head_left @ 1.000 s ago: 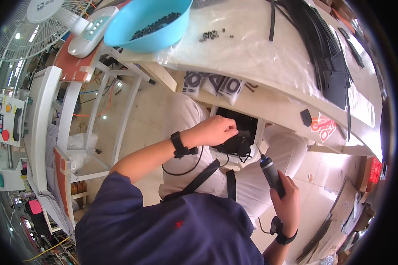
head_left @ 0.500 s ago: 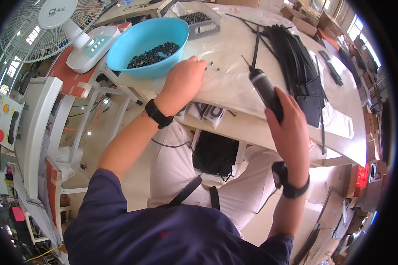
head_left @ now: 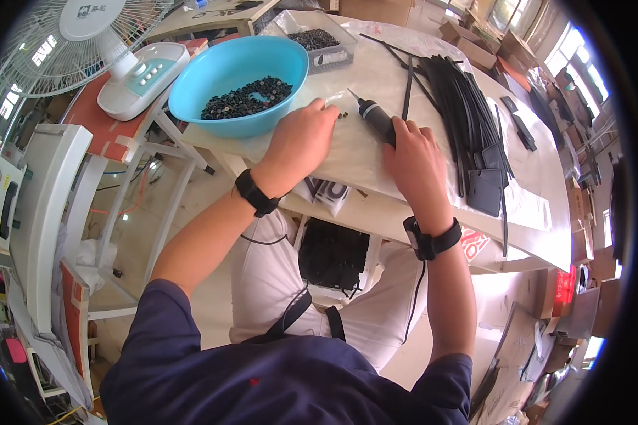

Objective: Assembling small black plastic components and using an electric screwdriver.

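Note:
My right hand (head_left: pixel 417 159) is wrapped round a thick-bodied black screwdriver (head_left: pixel 377 122), whose thin metal tip points up and left over the table. Opposite it, my left hand (head_left: pixel 305 138) rests at the tabletop with its fingertips pinched together. What lies between those fingers, if anything, is hidden. A few tiny dark parts (head_left: pixel 342 115) lie just right of the left fingertips. Beside the left hand stands a light-blue basin (head_left: pixel 184 95) holding many small black pieces (head_left: pixel 248 99).
A clear plastic box (head_left: pixel 340 57) of small dark pieces sits behind the basin. Long black strips (head_left: pixel 454 106) with flat black panels lie on the right of the white table (head_left: pixel 376 173). A fan (head_left: pixel 85 42) stands at far left. A black-filled container (head_left: pixel 333 255) is below the table.
My right hand has moved left and slightly inward with the screwdriver, bringing its tip closer to the left hand. The left hand has shifted slightly, still pinched.

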`<action>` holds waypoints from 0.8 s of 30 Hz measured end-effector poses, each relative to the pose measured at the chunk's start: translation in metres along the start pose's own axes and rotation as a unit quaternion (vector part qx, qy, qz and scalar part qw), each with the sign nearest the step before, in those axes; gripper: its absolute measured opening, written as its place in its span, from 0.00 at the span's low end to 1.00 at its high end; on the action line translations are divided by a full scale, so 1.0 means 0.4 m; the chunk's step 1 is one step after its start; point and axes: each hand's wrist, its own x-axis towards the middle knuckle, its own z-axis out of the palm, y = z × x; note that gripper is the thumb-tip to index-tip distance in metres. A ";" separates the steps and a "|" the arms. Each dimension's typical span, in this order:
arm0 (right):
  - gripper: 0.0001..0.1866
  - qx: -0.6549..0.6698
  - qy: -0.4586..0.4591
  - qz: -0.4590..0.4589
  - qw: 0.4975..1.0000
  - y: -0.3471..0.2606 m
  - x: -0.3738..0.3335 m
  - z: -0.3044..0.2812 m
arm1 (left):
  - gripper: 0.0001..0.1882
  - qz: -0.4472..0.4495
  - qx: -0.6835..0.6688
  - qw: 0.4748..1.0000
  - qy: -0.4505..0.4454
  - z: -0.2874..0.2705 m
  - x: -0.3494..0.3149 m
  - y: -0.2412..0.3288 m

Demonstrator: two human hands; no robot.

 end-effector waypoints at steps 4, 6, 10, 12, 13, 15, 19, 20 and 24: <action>0.18 0.012 -0.003 0.024 1.000 0.003 -0.017 -0.019 | 0.05 0.020 0.020 1.000 0.001 0.012 0.029 0.011; 0.19 0.001 0.022 0.019 1.000 0.027 -0.044 -0.042 | 0.05 0.035 0.069 0.997 -0.011 0.007 0.045 0.001; 0.18 0.046 0.032 0.106 0.993 0.180 -0.118 -0.092 | 0.05 0.046 0.083 0.994 -0.055 0.022 0.068 -0.025; 0.18 0.067 0.005 0.145 0.987 0.287 -0.173 -0.117 | 0.05 0.061 0.068 0.994 -0.059 0.030 0.074 -0.019; 0.18 0.053 -0.004 0.138 0.989 0.314 -0.192 -0.123 | 0.05 0.061 0.075 0.994 -0.060 0.030 0.072 -0.022; 0.22 0.045 -0.036 0.132 0.990 0.344 -0.216 -0.133 | 0.04 0.061 0.085 0.993 -0.062 0.026 0.065 -0.019; 0.23 0.034 -0.002 0.097 0.995 0.360 -0.237 -0.129 | 0.05 0.052 0.068 0.996 -0.024 0.020 0.054 0.061; 0.22 0.039 -0.016 0.101 0.994 0.359 -0.234 -0.136 | 0.06 0.049 0.034 0.998 -0.015 0.011 0.045 0.094; 0.16 0.090 -0.007 0.123 0.988 0.365 -0.238 -0.184 | 0.09 0.122 -0.117 0.982 -0.079 -0.006 0.009 0.214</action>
